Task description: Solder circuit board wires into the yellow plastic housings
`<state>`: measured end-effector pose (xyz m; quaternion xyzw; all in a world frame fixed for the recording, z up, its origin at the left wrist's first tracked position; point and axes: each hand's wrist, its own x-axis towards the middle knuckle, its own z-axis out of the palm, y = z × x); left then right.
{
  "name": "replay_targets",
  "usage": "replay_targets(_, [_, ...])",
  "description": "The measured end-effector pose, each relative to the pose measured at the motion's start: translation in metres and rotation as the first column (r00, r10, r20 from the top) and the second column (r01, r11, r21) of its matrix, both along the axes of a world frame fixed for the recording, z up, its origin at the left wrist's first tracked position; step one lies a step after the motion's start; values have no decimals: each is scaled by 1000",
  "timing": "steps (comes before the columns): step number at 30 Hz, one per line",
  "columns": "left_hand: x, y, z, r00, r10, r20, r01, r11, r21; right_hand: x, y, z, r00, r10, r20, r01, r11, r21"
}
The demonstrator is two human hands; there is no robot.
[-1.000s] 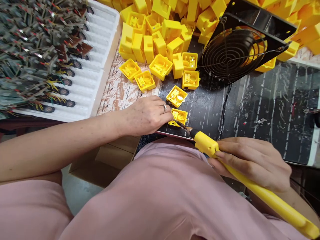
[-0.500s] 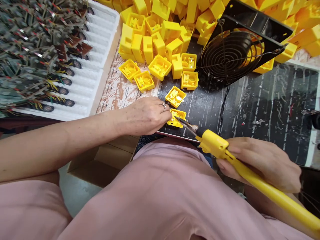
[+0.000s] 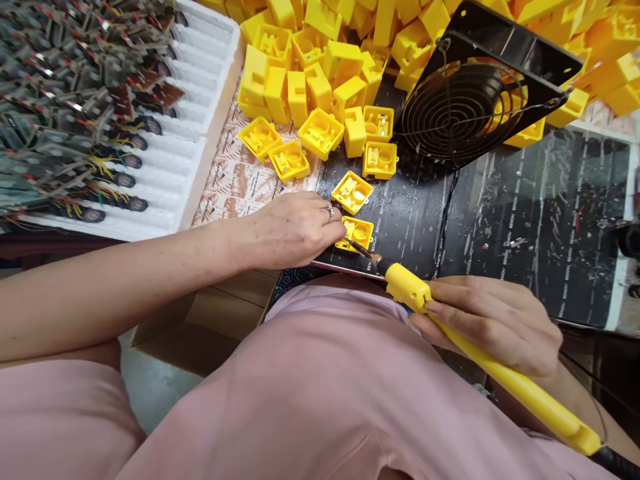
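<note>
A yellow soldering iron [image 3: 410,288] is gripped in my right hand [image 3: 500,323], its metal tip pointing up and left. That tip reaches the lower left part of a small open yellow plastic housing [image 3: 361,232] at the mat's front edge. My left hand [image 3: 300,230], with a ring on one finger, is closed at the housing's left side; its fingertips are partly hidden, and they appear to hold the housing there. Just beyond lies another open yellow housing [image 3: 353,192], with small metal parts and a round recess inside.
More yellow housings [image 3: 321,133] are heaped across the back. A black fan with a wire guard [image 3: 453,120] stands tilted on the black mat [image 3: 500,227]. At left, a white foam tray [image 3: 200,100] carries many wired circuit boards [image 3: 75,100]. A cardboard box [image 3: 210,327] sits below the edge.
My right hand and the soldering iron have shifted left and slightly toward me, and the tip has moved lower on the housing. My left hand stays nearly in place.
</note>
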<state>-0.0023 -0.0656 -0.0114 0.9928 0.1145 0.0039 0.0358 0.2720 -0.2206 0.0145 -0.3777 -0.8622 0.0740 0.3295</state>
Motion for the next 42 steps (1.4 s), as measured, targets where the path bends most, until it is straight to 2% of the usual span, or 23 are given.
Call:
replay_targets(2, [0,0,0,1000,-3,2,3,1000,6,0,0,3,999,5,33,-5,1000,18])
replay_targets(5, [-1,0,-1,1000,-4,18,3,1000,16,1,-2,8,999,-36,16,36,999,-27])
replay_targets(10, [1,0,-2,1000,-10,13,9,1000,18,4,-4,6,1000,-16,-16,16,1000,-18])
replay_targets(16, [2,0,1,999,54,-2,-54,996,-77,9,-5,6,996,-82,-21,81,995,-57])
replay_targets(19, [-1,0,2,997,77,18,-75,993,-90,12,-6,-1,989,-147,-18,145,986,-78])
replay_targets(22, [-4,-1,0,992,97,86,-87,991,-105,14,-6,-14,972,-220,-80,219,975,-19])
replay_targets(26, [-9,-5,-8,953,191,233,-131,959,-252,14,-4,-27,949,-194,-250,195,981,-20])
replay_targets(31, [-11,-10,-11,875,348,337,-220,905,-365,8,-3,-25,933,-235,-274,247,969,9])
replay_targets(34, [-6,-10,-9,871,372,322,-265,906,-330,3,-2,-22,929,-282,-238,297,954,31])
replay_targets(37, [2,-10,-9,885,370,282,-307,920,-245,-2,-1,-25,946,-219,-240,235,971,41])
replay_targets(42, [7,-12,-12,921,310,236,-310,950,-40,-2,-13,-39,943,-243,-226,232,970,-72])
